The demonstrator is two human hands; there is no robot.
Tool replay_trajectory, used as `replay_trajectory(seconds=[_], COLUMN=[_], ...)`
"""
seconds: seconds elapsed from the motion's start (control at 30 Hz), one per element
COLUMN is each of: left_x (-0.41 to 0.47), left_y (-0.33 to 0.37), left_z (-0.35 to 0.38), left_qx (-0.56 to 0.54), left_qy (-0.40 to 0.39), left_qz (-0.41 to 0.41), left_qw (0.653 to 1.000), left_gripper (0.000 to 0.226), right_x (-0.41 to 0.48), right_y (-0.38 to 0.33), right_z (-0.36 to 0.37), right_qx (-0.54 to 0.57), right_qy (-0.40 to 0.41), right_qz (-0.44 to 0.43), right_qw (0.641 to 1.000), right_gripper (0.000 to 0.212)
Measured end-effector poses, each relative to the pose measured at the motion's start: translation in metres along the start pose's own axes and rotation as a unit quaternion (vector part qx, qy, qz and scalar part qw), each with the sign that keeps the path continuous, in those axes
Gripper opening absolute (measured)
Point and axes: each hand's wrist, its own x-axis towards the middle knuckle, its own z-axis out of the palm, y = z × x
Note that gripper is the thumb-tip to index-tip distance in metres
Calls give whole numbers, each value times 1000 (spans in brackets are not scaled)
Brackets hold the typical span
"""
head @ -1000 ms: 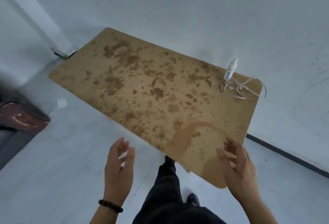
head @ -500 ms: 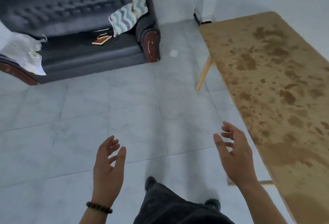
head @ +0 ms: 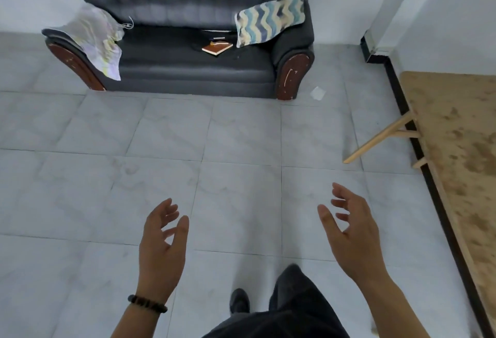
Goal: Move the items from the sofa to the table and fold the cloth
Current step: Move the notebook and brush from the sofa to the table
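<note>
A dark tufted sofa (head: 171,66) stands ahead across the tiled floor. A brown notebook (head: 217,48) lies on its seat, with thin dark items behind it. A wavy blue and cream cloth (head: 268,18) hangs over the right armrest. A pale, faintly striped cloth (head: 99,39) drapes over the left armrest. The stained wooden table (head: 461,155) runs along the right edge. My left hand (head: 161,243) and my right hand (head: 351,230) hover low in front of me, fingers relaxed, holding nothing.
Grey floor tiles lie between me and the sofa. A small white scrap (head: 317,93) sits on the floor by the sofa's right armrest. The table's slanted wooden leg (head: 375,141) sticks out toward the walkway. A white pillar with a black base (head: 375,50) stands at the back right.
My view has swung from the table round to face the sofa, which is now square ahead. The table has slid to the right edge. Both hands stay empty and relaxed.
</note>
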Motion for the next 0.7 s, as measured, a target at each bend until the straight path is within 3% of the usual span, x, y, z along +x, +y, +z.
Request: replay_trajectory(seconds=[0.2, 0.37, 0.7], left_x=[113, 248, 498], left_y=[1, 28, 131], left_z=[51, 106, 154], left_qx=[21, 47, 23], left_qy=[-52, -58, -4], left_qz=[2, 21, 25], left_qw=[998, 997, 999], left_gripper=[50, 52, 51], right_x=[92, 231, 538], right_y=[12, 15, -86], right_z=[40, 87, 132], right_qx=[2, 18, -22], right_qy=[44, 42, -47], right_qz=[59, 76, -25], right_qw=[997, 996, 998], right_gripper=[50, 49, 60])
